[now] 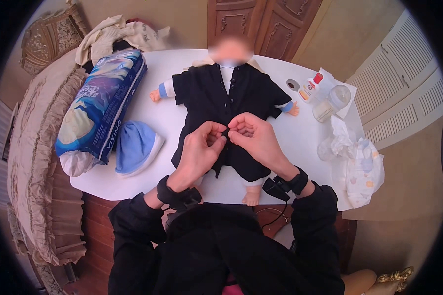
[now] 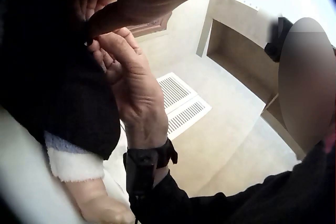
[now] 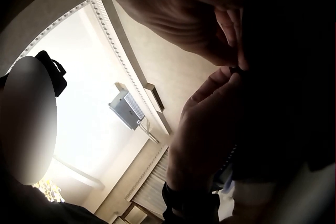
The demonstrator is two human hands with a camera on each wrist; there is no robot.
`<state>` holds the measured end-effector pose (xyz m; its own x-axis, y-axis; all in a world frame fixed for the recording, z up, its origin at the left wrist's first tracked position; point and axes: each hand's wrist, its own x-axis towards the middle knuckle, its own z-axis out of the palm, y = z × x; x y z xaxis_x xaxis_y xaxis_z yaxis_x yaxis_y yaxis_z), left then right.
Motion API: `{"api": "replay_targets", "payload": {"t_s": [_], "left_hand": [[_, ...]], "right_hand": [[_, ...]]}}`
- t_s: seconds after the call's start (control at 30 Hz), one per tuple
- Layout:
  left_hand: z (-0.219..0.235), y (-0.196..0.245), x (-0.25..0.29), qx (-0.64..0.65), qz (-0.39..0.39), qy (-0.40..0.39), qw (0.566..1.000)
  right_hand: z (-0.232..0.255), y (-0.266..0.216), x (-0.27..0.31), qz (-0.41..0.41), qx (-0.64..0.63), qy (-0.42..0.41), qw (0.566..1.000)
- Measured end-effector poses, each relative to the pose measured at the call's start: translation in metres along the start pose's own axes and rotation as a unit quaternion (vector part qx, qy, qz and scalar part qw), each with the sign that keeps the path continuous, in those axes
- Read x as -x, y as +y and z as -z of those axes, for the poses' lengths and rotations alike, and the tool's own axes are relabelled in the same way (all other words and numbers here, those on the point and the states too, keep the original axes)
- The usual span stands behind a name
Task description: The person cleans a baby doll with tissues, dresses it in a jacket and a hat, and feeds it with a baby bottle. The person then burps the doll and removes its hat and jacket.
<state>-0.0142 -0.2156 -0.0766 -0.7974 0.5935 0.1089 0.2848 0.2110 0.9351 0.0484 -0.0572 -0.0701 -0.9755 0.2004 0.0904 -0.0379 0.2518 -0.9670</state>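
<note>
A baby doll lies on its back on the white table, dressed in a black short-sleeved garment over a white and blue layer. Buttons run down the garment's front, and its collar parts at the top. Low on that front, my left hand pinches the black cloth between thumb and fingertips. Facing it, my right hand pinches the cloth's other edge, the fingertips of both hands nearly meeting. In the left wrist view a small dark button shows between the fingertips. My left forearm hides most of one doll leg.
On the left of the table lie a blue diaper pack and a blue hat with white trim. A red-capped bottle, a baby bottle and a patterned diaper are on the right. A quilted bed adjoins the left side.
</note>
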Motion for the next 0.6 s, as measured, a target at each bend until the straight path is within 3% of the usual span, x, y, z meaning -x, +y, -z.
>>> {"api": "replay_targets", "payload": {"t_s": [0.13,0.4,0.6], "left_hand": [[0.0006,-0.0084,-0.0024,0.037,0.023,0.029,0.999],[0.0078,-0.0098,-0.0062,0.237,0.099,-0.025,0.966],[0.0062,-0.0078,-0.0056,0.222,0.098,-0.019,0.970]], "right_hand": [[0.0001,-0.0012,0.0013,-0.001,0.018,0.006,1.000],[0.0006,-0.0016,0.0008,-0.001,0.016,-0.003,1.000],[-0.0003,-0.0017,0.0015,0.007,0.006,-0.003,1.000]]}}
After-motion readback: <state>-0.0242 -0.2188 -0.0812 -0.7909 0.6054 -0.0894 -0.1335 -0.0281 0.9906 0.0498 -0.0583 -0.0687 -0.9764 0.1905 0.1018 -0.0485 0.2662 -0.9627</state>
